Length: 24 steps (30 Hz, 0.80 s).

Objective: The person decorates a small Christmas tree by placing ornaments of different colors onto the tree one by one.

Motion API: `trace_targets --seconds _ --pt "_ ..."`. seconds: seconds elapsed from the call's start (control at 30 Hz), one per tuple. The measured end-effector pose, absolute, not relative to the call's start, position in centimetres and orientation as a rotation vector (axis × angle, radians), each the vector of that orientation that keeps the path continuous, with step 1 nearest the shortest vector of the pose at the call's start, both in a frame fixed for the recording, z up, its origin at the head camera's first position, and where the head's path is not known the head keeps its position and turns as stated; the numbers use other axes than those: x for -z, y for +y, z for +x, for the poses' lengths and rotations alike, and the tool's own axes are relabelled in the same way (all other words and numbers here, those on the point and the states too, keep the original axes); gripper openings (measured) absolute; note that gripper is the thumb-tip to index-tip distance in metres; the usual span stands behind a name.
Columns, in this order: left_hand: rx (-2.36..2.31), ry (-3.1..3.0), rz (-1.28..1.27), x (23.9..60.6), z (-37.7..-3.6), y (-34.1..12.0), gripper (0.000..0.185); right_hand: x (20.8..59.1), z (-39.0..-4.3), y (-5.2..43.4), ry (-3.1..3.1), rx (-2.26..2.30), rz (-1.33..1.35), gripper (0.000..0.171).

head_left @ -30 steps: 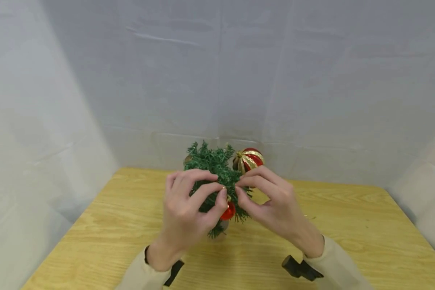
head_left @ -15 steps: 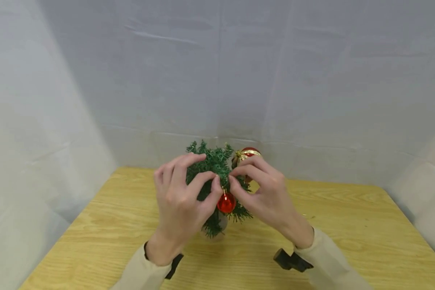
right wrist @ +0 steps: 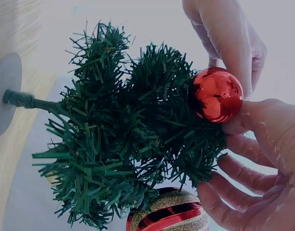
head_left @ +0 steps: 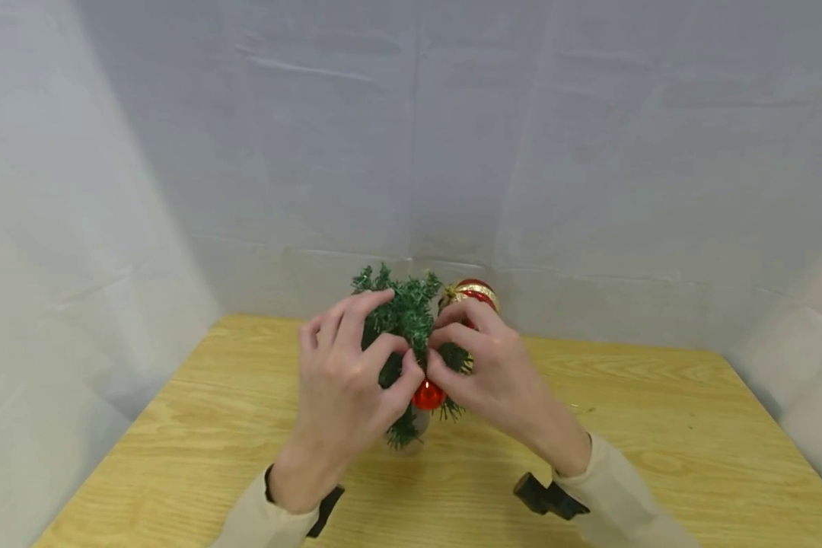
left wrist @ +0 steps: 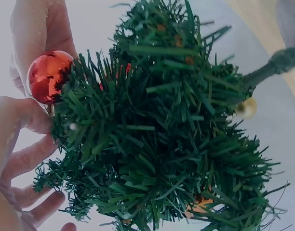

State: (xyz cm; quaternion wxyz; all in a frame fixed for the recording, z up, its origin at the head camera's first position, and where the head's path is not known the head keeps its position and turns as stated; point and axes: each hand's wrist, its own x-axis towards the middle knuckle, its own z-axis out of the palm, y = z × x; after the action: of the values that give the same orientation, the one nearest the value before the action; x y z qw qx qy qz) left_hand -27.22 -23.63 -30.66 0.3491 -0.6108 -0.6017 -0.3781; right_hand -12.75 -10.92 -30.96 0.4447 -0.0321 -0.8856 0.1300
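A small artificial Christmas tree (head_left: 411, 308) stands between the hands. On its near side hangs a shiny red bauble (head_left: 428, 396), its gold cap just showing in the left wrist view. The left hand (head_left: 345, 373) brings thumb and index finger together just above this bauble, its other fingers raised. Opposite, the right hand (head_left: 503, 377) pinches close by, its fingertips among the green needles (right wrist: 186, 163). Both seem to hold the bauble's fine hanging string, which the fingers hide. A larger red and gold striped bauble (head_left: 478, 289) hangs behind the right hand.
The tree's round grey base (right wrist: 7, 91) stands on the wooden table (head_left: 644, 457). A thin gold thread (head_left: 582, 409) lies right of the right hand. A gold ball (left wrist: 246, 108) shows behind the branches. White sheeting (head_left: 411, 152) encloses the table's back and sides.
Both hands shifted left and up, then came slightly down, and their fingertips are closer together. The red bauble rose into fuller view, then sank a little and is partly covered by fingers.
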Motion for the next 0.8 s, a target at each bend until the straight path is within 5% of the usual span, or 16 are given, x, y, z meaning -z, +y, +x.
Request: trace_targets --seconds 0.53,0.8 --pt "1.062 -1.561 -1.659 31.3 -27.6 -24.2 0.009 31.5 -12.5 -11.0 -2.154 -0.415 -0.055 0.008" --pt "1.127 -1.334 -1.652 31.9 -29.0 -25.1 0.03 31.8 -11.6 -10.8 -2.117 -0.482 -0.047 0.016"
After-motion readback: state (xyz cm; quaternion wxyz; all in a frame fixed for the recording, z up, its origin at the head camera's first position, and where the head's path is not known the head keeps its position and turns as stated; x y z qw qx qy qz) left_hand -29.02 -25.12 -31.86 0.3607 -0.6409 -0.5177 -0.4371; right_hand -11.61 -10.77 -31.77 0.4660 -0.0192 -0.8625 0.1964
